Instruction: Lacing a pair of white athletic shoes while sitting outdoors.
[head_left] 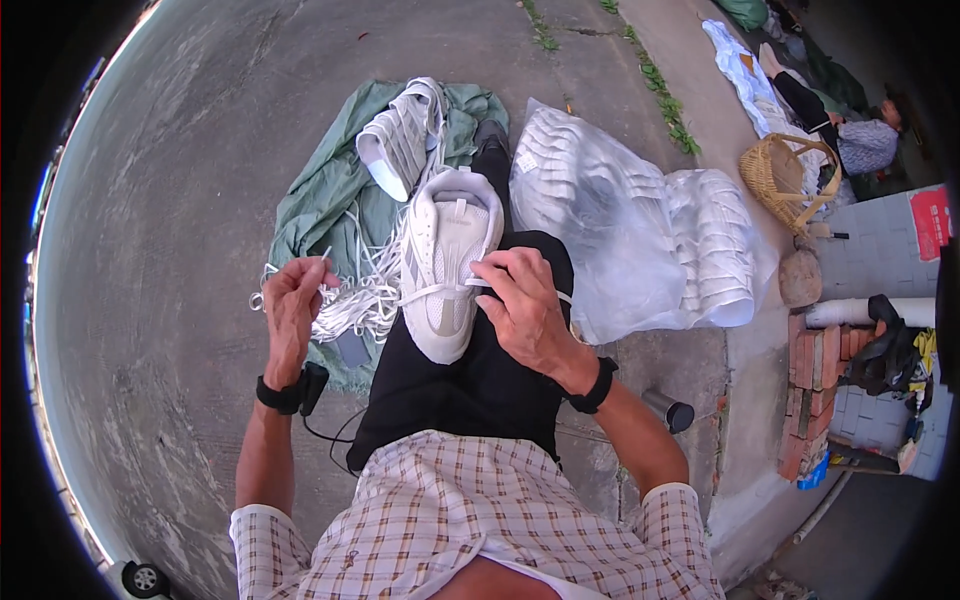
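Observation:
A white and grey sneaker (452,265) rests on my legs with its toe toward me. A white shoelace (432,292) runs across its front near the toe. My left hand (292,303) is off to the left of the sneaker, thumb and forefinger pinched on a lace whose tip sticks up. At the sneaker's right edge, my right hand (527,305) pinches the lace between thumb and fingers. A loose heap of white laces (357,308) lies left of the sneaker, partly hidden by it. Beyond it are several nested white and grey sneakers (408,135).
Under the heap is a green cloth (325,205). To the right lies a clear plastic bag (625,225) of stacked white sneakers. Farther right are a wicker basket (785,180), a seated person (868,145) and bricks (812,390). A dark flask (668,410) lies near my right elbow.

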